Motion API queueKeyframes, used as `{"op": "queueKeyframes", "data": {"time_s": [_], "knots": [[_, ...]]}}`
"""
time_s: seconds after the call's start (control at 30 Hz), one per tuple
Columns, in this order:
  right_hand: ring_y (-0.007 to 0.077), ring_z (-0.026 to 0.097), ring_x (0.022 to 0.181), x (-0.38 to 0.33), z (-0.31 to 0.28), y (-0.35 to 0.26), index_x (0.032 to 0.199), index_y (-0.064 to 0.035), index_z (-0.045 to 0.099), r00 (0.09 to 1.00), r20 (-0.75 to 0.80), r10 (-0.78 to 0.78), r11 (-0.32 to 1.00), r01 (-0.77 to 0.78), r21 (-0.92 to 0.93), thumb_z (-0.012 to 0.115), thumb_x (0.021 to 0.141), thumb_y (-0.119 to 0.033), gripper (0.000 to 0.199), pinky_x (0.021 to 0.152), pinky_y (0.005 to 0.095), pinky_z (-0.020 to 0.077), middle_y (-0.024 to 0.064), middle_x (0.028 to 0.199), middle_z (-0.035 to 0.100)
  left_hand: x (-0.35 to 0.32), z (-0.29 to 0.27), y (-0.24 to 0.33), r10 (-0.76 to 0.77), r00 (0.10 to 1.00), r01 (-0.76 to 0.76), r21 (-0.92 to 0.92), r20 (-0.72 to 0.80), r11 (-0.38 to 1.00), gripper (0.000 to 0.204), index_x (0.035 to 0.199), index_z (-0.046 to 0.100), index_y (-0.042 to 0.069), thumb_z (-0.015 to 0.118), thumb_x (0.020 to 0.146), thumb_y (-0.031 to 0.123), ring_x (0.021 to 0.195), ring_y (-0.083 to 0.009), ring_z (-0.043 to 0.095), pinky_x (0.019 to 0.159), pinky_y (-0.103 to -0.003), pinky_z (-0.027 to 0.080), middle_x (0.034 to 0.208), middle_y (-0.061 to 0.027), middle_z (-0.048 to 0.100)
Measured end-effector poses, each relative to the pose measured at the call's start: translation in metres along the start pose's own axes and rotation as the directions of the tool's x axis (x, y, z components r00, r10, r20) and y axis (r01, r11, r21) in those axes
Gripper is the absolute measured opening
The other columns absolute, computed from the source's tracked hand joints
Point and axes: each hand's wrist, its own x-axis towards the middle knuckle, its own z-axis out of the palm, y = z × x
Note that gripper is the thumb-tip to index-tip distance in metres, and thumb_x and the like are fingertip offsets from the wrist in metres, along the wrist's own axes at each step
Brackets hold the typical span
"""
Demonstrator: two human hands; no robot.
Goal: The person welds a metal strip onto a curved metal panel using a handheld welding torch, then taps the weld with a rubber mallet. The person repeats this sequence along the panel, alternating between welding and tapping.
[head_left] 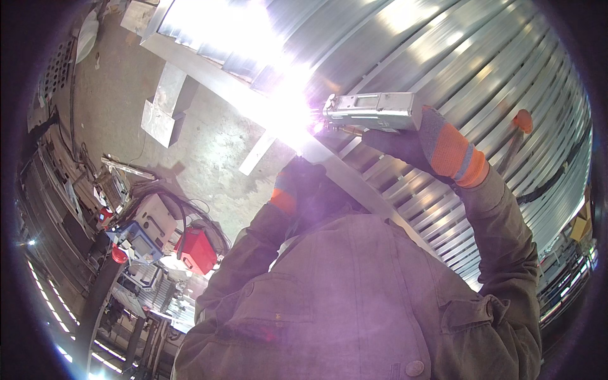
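My right hand point(418, 142), in a dark glove with an orange and grey cuff, is closed round a boxy silver welding gun point(373, 109). A blinding white-violet glare point(291, 117) burns beside the gun's tip, over the long flat edge bar point(354, 177) of a metal frame, and washes out the joint there. My left hand point(303, 174), gloved with an orange cuff, is close below the glare at that bar. Its fingers are dark and shaded, so their grip cannot be made out. Parallel silver slats point(443, 69) fill the frame beyond both hands.
A hammer-like tool with a rusty orange head point(522, 120) lies on the slats at right. Bent metal plates point(163, 107) jut over the concrete floor point(218, 152) at left. At lower left are a red box point(197, 251), a blue-grey case point(139, 242) and looped dark cables point(183, 202).
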Motion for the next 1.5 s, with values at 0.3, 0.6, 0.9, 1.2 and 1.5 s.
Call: {"op": "queueKeyframes", "data": {"time_s": [0.3,0.6,0.9,1.2,1.5], "knots": [[0.0224,0.073,0.121,0.000,-0.004,-0.001,0.142,-0.0042,0.068,0.994,0.082,0.066,0.997,-0.062,-0.051,0.077,0.103,-0.025,0.046,0.103,0.0347,0.0593,0.0144,0.133,0.076,0.004,0.002,-0.007,0.068,0.998,-0.069,-0.001,-0.007,0.998,0.042,0.131,0.068,0.000,0.075,0.099,0.026,0.103,-0.0192,0.073,0.088,-0.037,0.061,0.115,-0.0118,0.078],[0.0200,0.073,0.118,-0.006,-0.005,0.005,0.145,-0.0046,0.067,0.998,0.065,0.019,0.999,-0.021,0.027,0.077,0.102,-0.021,0.047,0.100,0.0332,0.0594,0.0124,0.131,0.076,0.003,0.001,-0.003,-0.062,0.998,0.060,-0.068,-0.019,0.996,0.042,0.131,0.070,0.001,0.075,0.099,0.026,0.105,-0.0209,0.074,0.088,-0.038,0.061,0.117,-0.0131,0.079],[0.0179,0.073,0.114,-0.011,-0.010,-0.004,0.147,-0.0046,0.065,0.984,0.095,0.149,0.989,-0.146,-0.038,0.077,0.102,-0.019,0.048,0.095,0.0319,0.0599,0.0102,0.131,0.076,-0.002,-0.002,0.008,0.004,0.999,-0.003,0.020,-0.037,1.000,0.040,0.126,0.069,-0.002,0.078,0.099,0.026,0.100,-0.0195,0.074,0.084,-0.037,0.061,0.113,-0.0137,0.079],[0.0246,0.079,0.107,-0.011,-0.007,-0.005,0.136,-0.0067,0.073,0.993,0.026,0.111,0.994,-0.111,-0.024,0.080,0.100,-0.035,0.046,0.091,0.0363,0.0615,0.0144,0.118,0.081,0.006,0.006,-0.016,-0.044,0.998,0.035,-0.174,-0.049,0.984,0.037,0.124,0.069,-0.003,0.079,0.098,0.021,0.093,-0.0142,0.072,0.076,-0.031,0.061,0.106,-0.0111,0.078],[0.0260,0.079,0.107,-0.012,-0.009,-0.011,0.135,-0.0073,0.074,0.997,0.024,0.072,0.995,-0.070,-0.070,0.076,0.102,-0.039,0.046,0.092,0.0374,0.0605,0.0134,0.116,0.081,0.006,0.006,-0.015,0.008,0.999,-0.010,-0.069,-0.031,0.998,0.035,0.126,0.069,-0.002,0.075,0.100,0.020,0.092,-0.0144,0.072,0.075,-0.032,0.061,0.103,-0.0097,0.077]]}}
